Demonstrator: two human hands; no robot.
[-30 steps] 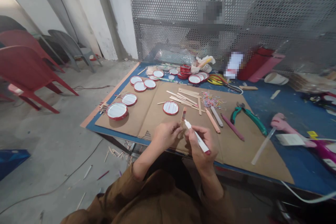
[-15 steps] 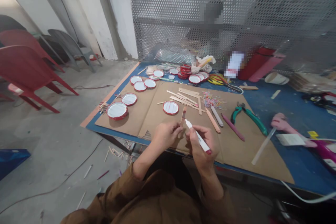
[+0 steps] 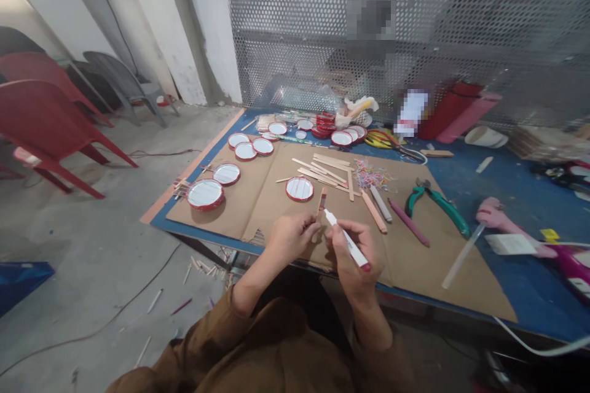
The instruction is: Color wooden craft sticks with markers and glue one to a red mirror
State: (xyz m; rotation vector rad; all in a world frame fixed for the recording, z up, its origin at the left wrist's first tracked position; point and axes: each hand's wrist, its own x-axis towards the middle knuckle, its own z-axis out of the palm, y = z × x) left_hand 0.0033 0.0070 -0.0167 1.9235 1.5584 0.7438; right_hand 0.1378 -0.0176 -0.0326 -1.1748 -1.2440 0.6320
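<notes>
Pinched upright in my left hand (image 3: 291, 236) is a wooden craft stick (image 3: 322, 199) with a reddish-brown patch near its top. My right hand (image 3: 358, 252) grips a white marker (image 3: 346, 241) with a red end; its tip meets or nearly meets the stick. Just beyond my hands lies a jar lid (image 3: 299, 188) with a red rim and white inside. Loose craft sticks (image 3: 322, 171) are scattered behind it, beside a heap of coloured rubber bands (image 3: 372, 175). The cardboard sheet (image 3: 271, 196) lies under all of these.
More red-rimmed lids (image 3: 205, 194) stand at the left and back. Right of my hands are thick coloured sticks (image 3: 409, 223), green-handled pliers (image 3: 442, 209) and a pink glue gun (image 3: 511, 227). A perforated metal panel (image 3: 295, 24) rises behind the blue table (image 3: 530, 184). Red chairs (image 3: 59, 129) stand left.
Almost nothing differs. My hands, the stick and the marker hold nearly the same place, with the marker tip still at the stick's coloured part.
</notes>
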